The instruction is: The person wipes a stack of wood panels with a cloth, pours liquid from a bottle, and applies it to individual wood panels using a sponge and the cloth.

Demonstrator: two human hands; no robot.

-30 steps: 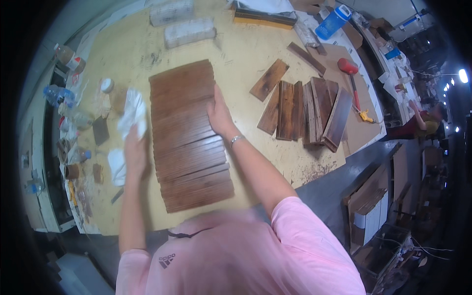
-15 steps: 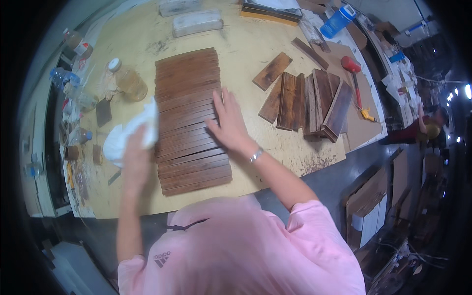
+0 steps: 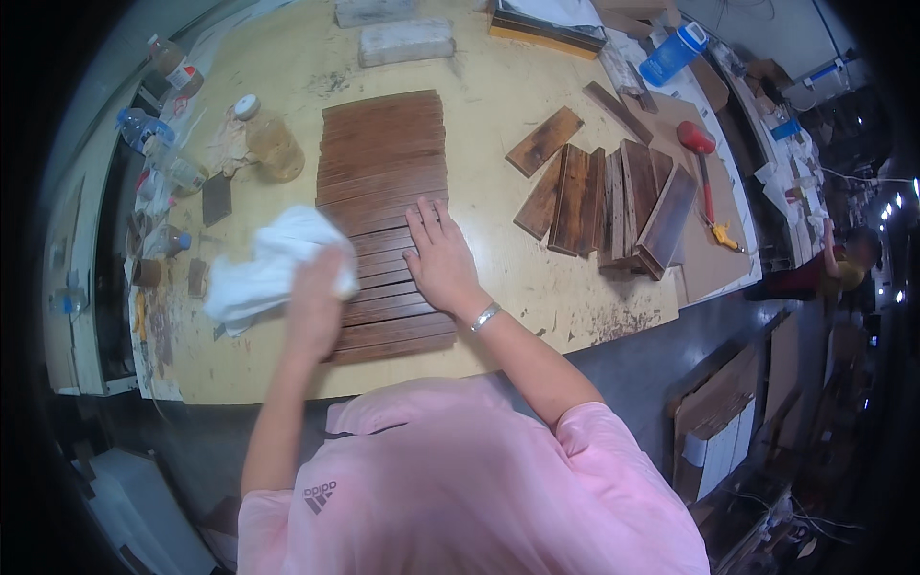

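Observation:
Brown wooden strips (image 3: 383, 144) lie side by side in a long panel, with narrow gaps between several of them. Over the panel's left edge, my left hand (image 3: 318, 292) grips a white cloth (image 3: 273, 268); the hand is blurred by motion, and most of the cloth spreads out to its left. My right hand (image 3: 443, 261) rests flat on the panel's right edge, fingers stretched and a little apart, holding nothing. A silver bracelet (image 3: 486, 316) circles that wrist.
Loose wooden boards (image 3: 575, 201) lie to the right, near a red-headed mallet (image 3: 697, 137) and a blue bottle (image 3: 674, 55). A capped jar of yellowish liquid (image 3: 273, 144) and a dark flat piece (image 3: 217, 199) are on the left. Pale blocks (image 3: 407, 43) sit at the back.
My left hand has swept right with the cloth, onto the panel's left edge. My right hand has slid slightly nearer along the strips. The whole view has shifted a little.

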